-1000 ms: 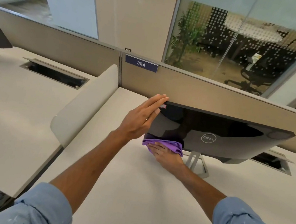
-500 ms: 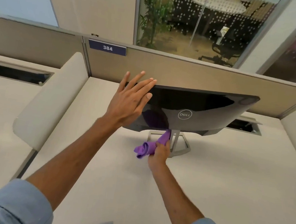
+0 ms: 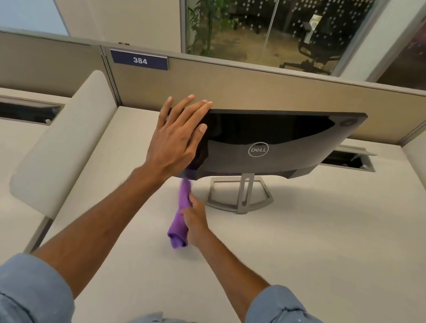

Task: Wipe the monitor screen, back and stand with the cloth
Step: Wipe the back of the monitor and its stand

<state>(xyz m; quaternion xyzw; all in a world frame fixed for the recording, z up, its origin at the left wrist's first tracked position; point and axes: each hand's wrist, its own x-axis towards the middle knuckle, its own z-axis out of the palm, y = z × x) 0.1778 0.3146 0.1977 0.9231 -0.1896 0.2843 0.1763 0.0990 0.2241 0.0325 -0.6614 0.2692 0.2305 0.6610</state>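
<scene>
While the left hand (image 3: 176, 140) lies flat with straight fingers on the left end of the monitor (image 3: 277, 134), the right hand (image 3: 194, 221) is clenched round the middle of the purple cloth (image 3: 178, 230). 1 monitor stands at the centre of the frame on the white desk (image 3: 302, 254). Its long axis runs left to right, with the right end a little higher in the picture. Its glossy black back, bearing 1 Dell logo (image 3: 258, 150), points toward the camera, and the screen faces the beige partition (image 3: 243, 89) behind. 1 grey stand (image 3: 240, 194) with an open frame base sits under it. 1 cloth is in view, rolled long, its axis running from lower centre up to the monitor's lower left corner, where its top end meets the lower edge. 1 plate reading 384 (image 3: 139, 60) sits upper left on the partition.
</scene>
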